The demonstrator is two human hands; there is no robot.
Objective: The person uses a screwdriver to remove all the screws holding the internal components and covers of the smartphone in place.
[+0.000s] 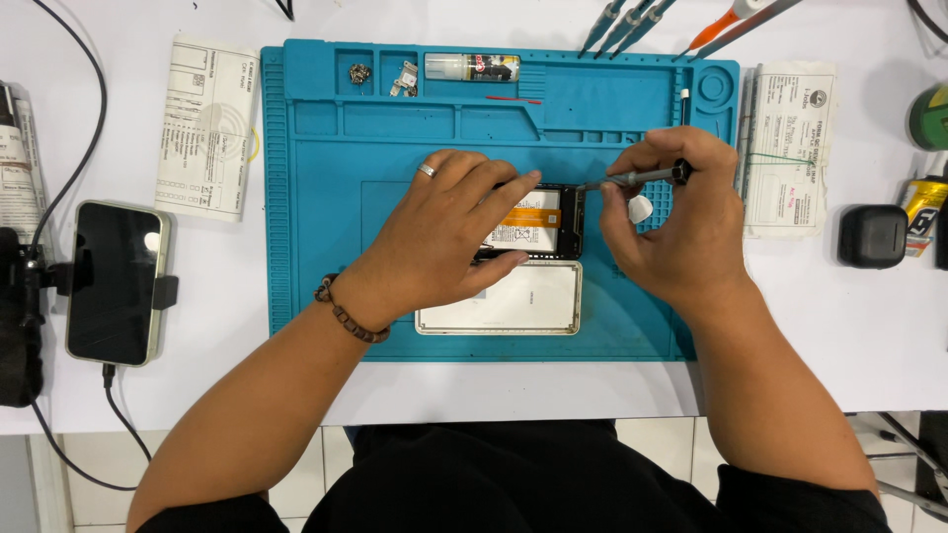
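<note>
Left hand (434,237) flat on opened phone (538,225), fingers spread, pinning it to blue work mat (316,197); no pinch, grip loose. Ring on one finger, bead bracelet (348,314) at wrist.
Right hand (676,222) grip pressed together around small screwdriver (632,179), held near level, tip at phone's upper right corner.
Phone sits mid-mat, back off, orange flex strip and battery label exposed. Detached pale back cover (513,301) lying just below it on mat, touching or nearly so.
Mat's top trays: loose screws (358,73), small metal bracket (405,81), small bottle (472,67) lying on side.
Spare tools (632,25) poking in at top edge. Paper slips (205,123) left and right of mat. Second phone (116,281) in clamp stand, far left on white counter (869,326), cable attached. Dark small case (872,235) at right.
</note>
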